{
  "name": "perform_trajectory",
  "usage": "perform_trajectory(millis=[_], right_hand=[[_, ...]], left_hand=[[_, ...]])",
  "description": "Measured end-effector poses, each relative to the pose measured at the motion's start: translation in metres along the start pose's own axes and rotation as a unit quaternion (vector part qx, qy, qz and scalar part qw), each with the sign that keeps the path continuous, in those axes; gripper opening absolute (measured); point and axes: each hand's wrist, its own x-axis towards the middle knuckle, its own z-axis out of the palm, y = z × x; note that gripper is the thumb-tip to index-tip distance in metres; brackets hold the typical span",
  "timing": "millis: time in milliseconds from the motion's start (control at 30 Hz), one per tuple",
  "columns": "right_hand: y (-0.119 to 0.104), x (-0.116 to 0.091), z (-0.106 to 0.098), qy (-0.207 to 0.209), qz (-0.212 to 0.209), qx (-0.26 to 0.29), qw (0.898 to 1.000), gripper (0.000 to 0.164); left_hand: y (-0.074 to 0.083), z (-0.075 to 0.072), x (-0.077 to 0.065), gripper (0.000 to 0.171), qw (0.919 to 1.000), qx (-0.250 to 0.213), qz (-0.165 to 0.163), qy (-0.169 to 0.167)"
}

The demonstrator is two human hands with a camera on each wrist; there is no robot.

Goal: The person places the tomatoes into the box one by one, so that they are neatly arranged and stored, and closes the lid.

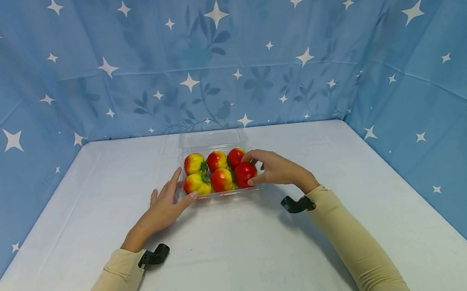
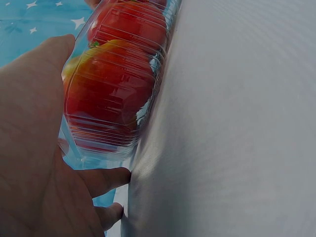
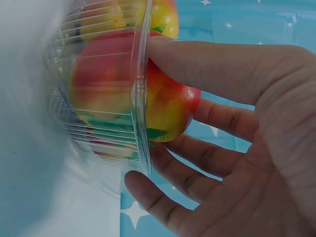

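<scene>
A clear plastic box (image 1: 221, 194) with ridged walls holds several round red-and-yellow fruits, among them a yellow-and-red one (image 1: 197, 184) at the front left. My right hand (image 1: 277, 167) grips the red fruit (image 1: 245, 174) in the box's front right corner, thumb on the near side and fingers curled round the far side. In the right wrist view, this fruit (image 3: 173, 106) shows yellow patches and rises above the rim. My left hand (image 1: 163, 208) rests against the box's left end, fingers extended along its side and thumb at the front rim.
The box's clear lid (image 1: 213, 138) lies folded back behind it. A white-covered table (image 1: 237, 255) lies beneath everything. Blue curtains (image 1: 205, 48) with white stars rise behind the table and along its sides. Each wrist wears a black strap device (image 1: 154, 255).
</scene>
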Motion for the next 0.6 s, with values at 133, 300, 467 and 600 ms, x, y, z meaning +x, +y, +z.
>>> perform_trajectory(millis=[133, 300, 467, 600], right_hand=[[0.0010, 0.0011, 0.0016, 0.000, -0.006, -0.010, 1.000, 0.056], [0.0001, 0.0015, 0.0020, -0.008, -0.003, -0.027, 1.000, 0.056], [-0.0010, 0.0019, 0.0016, -0.016, 0.010, -0.038, 0.999, 0.057], [-0.0009, 0.0016, 0.0012, -0.020, 0.026, -0.040, 0.999, 0.057]], left_hand=[[0.0000, -0.0006, 0.0001, 0.095, 1.0000, 0.000, 0.000, -0.002], [0.0020, -0.0021, 0.0001, 0.095, 1.0000, -0.003, 0.002, -0.006], [0.0029, -0.0032, -0.0004, 0.095, 0.9999, -0.007, 0.000, -0.012], [0.0029, -0.0049, 0.0002, 0.096, 0.9998, -0.006, 0.001, -0.018]])
